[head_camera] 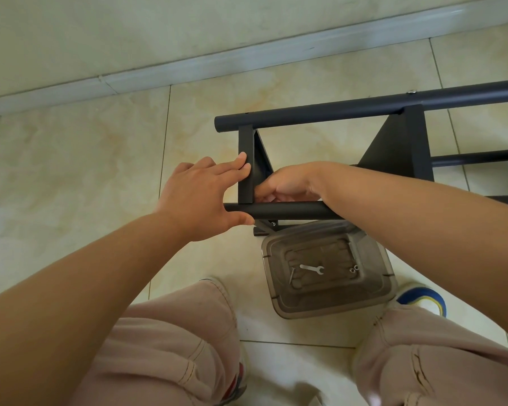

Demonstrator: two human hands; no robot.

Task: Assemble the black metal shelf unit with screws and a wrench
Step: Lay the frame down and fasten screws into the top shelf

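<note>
Touching fingers (242, 162): shelf unit (245, 171), apparently.

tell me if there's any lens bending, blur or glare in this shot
Head view: wide-angle bending curves the pale baseboard and black metal shelf tube; soft daylight, weak shadows; the beige trouser knees at the bottom edge look soft; mild sheen on the clear plastic container.

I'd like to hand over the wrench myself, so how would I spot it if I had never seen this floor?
Find the clear plastic box on the tiled floor, just below the black metal shelf frame. Inside lies the small flat silver wrench, beside a long thin screw and two small round silver nuts. Only the wrench has a forked, open-jawed end.
</note>
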